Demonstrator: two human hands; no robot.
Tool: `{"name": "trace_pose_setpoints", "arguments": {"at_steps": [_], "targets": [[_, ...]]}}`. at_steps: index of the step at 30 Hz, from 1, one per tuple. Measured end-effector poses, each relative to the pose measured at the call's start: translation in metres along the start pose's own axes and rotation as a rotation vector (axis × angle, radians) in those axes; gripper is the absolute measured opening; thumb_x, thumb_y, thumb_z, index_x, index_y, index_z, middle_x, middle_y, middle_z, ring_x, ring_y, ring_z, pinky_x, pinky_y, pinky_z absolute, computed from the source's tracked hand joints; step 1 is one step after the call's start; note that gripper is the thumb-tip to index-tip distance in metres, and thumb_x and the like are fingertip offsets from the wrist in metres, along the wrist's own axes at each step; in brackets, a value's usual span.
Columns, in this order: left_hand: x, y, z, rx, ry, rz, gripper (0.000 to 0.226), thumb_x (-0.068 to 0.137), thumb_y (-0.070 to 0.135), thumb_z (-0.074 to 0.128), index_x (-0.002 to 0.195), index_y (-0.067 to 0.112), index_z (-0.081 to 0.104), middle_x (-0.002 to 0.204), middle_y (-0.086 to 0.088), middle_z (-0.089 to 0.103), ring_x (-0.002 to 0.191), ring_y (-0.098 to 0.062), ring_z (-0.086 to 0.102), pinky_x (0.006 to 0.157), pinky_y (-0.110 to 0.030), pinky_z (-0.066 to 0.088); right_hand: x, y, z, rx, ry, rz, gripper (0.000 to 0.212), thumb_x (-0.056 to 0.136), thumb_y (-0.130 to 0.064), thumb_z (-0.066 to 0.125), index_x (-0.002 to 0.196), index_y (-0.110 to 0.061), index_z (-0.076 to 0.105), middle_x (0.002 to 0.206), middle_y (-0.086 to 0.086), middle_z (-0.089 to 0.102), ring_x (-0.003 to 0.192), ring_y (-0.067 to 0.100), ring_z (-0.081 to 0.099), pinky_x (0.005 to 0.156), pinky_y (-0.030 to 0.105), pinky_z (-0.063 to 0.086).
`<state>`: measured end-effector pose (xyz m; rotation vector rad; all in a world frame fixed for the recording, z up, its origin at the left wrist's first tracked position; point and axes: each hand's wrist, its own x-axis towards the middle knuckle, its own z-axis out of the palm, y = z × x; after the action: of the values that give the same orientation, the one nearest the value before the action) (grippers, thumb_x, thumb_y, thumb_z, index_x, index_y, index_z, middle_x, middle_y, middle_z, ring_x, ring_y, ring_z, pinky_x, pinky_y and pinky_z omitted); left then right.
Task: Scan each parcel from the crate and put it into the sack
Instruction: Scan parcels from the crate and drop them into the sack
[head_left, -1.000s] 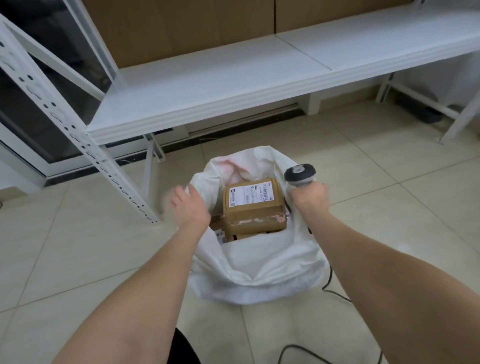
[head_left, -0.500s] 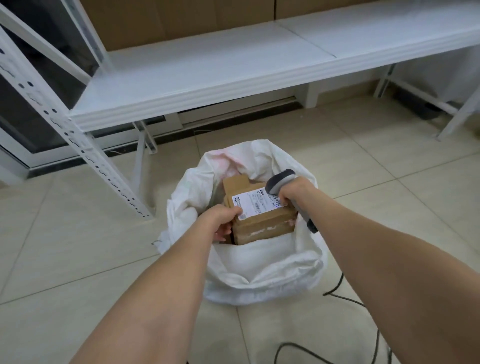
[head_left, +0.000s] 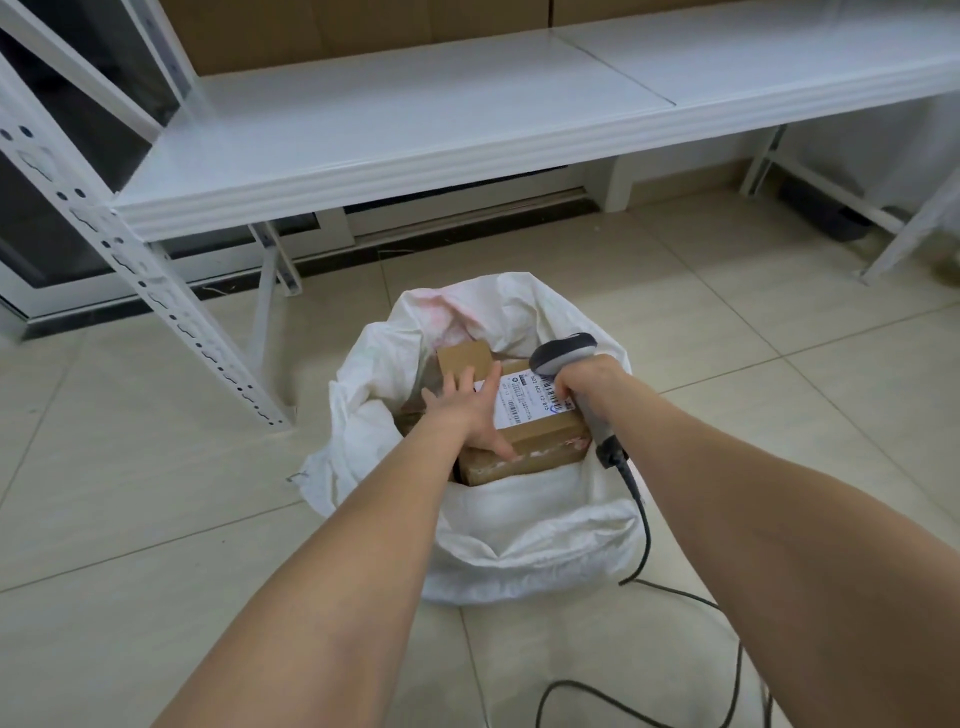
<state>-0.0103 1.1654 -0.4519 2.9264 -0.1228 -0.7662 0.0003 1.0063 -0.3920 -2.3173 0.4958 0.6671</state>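
A white woven sack (head_left: 524, 540) stands open on the tiled floor. Inside it lies a brown cardboard parcel (head_left: 545, 431) with a white shipping label on top, resting on other cardboard parcels. My left hand (head_left: 467, 410) lies flat on the parcel's left side, fingers spread over its top and thumb on its front edge. My right hand (head_left: 584, 384) grips a grey barcode scanner (head_left: 563, 351), whose head rests over the label's right end. The scanner's black cable (head_left: 641, 525) runs down over the sack's rim to the floor. No crate is in view.
A white metal shelf rack (head_left: 415, 150) spans the back, with a perforated upright (head_left: 171, 312) slanting down to the floor left of the sack. Cardboard stands behind the shelf. The scanner's cable loops on the tiles at the bottom right.
My left hand came from the sack's left rim onto the parcel and now presses flat on it. My right hand with the scanner lowered onto the label. The parcel has shifted lower in the sack.
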Motion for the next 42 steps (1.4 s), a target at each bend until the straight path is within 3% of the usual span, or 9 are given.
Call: {"name": "trace_pose_setpoints", "arguments": {"at_steps": [7, 11, 15, 17, 19, 23, 29, 37, 42], "targets": [[-0.016, -0.013, -0.051, -0.136, -0.421, 0.026, 0.113, 0.061, 0.051, 0.078, 0.148, 0.047, 0.006, 0.151, -0.002, 0.026, 0.128, -0.028, 0.041, 0.101, -0.042, 0.044, -0.012, -0.014, -0.018, -0.080, -0.039, -0.003, 0.017, 0.093, -0.009, 0.051, 0.077, -0.002, 0.051, 0.090, 0.008, 0.050, 0.105, 0.024, 0.049, 0.087, 0.028, 0.041], [-0.025, -0.011, -0.046, -0.381, -0.470, -0.010, 0.073, 0.078, 0.022, 0.069, 0.141, 0.041, 0.038, 0.123, -0.002, 0.055, 0.094, -0.019, 0.062, 0.085, -0.035, 0.053, -0.011, -0.008, -0.010, -0.173, -0.067, -0.065, 0.041, 0.092, -0.010, 0.054, 0.131, -0.002, 0.047, 0.116, 0.012, 0.046, 0.129, 0.031, 0.045, 0.105, 0.035, 0.040], [-0.028, 0.007, -0.014, -0.229, -0.411, 0.073, 0.090, 0.075, 0.039, 0.079, 0.148, 0.025, 0.028, 0.146, 0.003, 0.041, 0.131, -0.020, 0.044, 0.109, -0.034, 0.036, -0.009, 0.011, 0.010, -0.274, -0.122, -0.075, 0.006, 0.092, -0.009, 0.054, 0.086, -0.010, 0.054, 0.136, 0.020, 0.051, 0.128, 0.033, 0.048, 0.106, 0.038, 0.040], [-0.027, 0.014, 0.003, -0.239, -0.458, 0.088, 0.080, 0.074, 0.045, 0.078, 0.141, 0.023, 0.040, 0.141, 0.003, 0.050, 0.125, -0.018, 0.051, 0.109, -0.037, 0.037, -0.009, 0.018, 0.013, -0.265, -0.116, -0.091, 0.026, 0.091, -0.009, 0.055, 0.068, -0.016, 0.044, 0.135, 0.023, 0.053, 0.127, 0.036, 0.048, 0.105, 0.039, 0.040], [-0.030, 0.018, 0.017, -0.244, -0.481, 0.089, 0.074, 0.078, 0.052, 0.071, 0.139, 0.023, 0.042, 0.137, 0.003, 0.054, 0.124, -0.020, 0.052, 0.110, -0.039, 0.036, -0.005, 0.026, 0.014, -0.192, -0.132, -0.050, 0.005, 0.091, -0.007, 0.057, 0.086, -0.009, 0.056, 0.135, 0.022, 0.053, 0.127, 0.035, 0.049, 0.105, 0.040, 0.041], [-0.032, 0.022, 0.026, -0.204, -0.487, 0.067, 0.083, 0.081, 0.060, 0.062, 0.147, 0.020, 0.031, 0.146, -0.001, 0.044, 0.133, -0.024, 0.043, 0.113, -0.043, 0.030, 0.008, 0.039, 0.014, -0.077, -0.146, 0.091, 0.053, 0.092, -0.010, 0.060, 0.139, 0.001, 0.040, 0.138, 0.018, 0.049, 0.127, 0.030, 0.049, 0.107, 0.039, 0.041], [-0.042, 0.005, 0.015, -0.783, -0.514, -0.390, 0.082, 0.080, 0.072, 0.051, 0.135, 0.011, 0.042, 0.129, -0.017, 0.057, 0.114, -0.037, 0.058, 0.097, -0.054, 0.047, 0.008, 0.043, 0.015, -0.042, -0.146, 0.057, 0.028, 0.093, -0.011, 0.058, 0.119, -0.004, 0.052, 0.138, 0.019, 0.051, 0.128, 0.032, 0.049, 0.107, 0.040, 0.041], [-0.051, 0.004, 0.001, -0.620, -0.769, -0.347, 0.067, 0.079, 0.057, 0.068, 0.129, 0.015, 0.053, 0.114, -0.008, 0.064, 0.098, -0.023, 0.062, 0.073, -0.029, 0.053, 0.001, 0.044, 0.002, 0.001, -0.118, 0.090, 0.062, 0.088, -0.029, 0.067, 0.139, -0.005, 0.040, 0.134, 0.013, 0.050, 0.123, 0.028, 0.051, 0.104, 0.039, 0.044], [-0.042, -0.003, -0.039, -0.719, -0.454, -0.303, 0.055, 0.076, 0.048, 0.074, 0.116, 0.012, 0.060, 0.097, -0.005, 0.069, 0.082, -0.018, 0.067, 0.065, -0.029, 0.055, 0.010, 0.039, -0.016, 0.168, 0.072, 0.060, 0.039, 0.081, -0.034, 0.069, 0.104, -0.010, 0.049, 0.102, 0.009, 0.056, 0.101, 0.029, 0.058, 0.089, 0.037, 0.051]]}}
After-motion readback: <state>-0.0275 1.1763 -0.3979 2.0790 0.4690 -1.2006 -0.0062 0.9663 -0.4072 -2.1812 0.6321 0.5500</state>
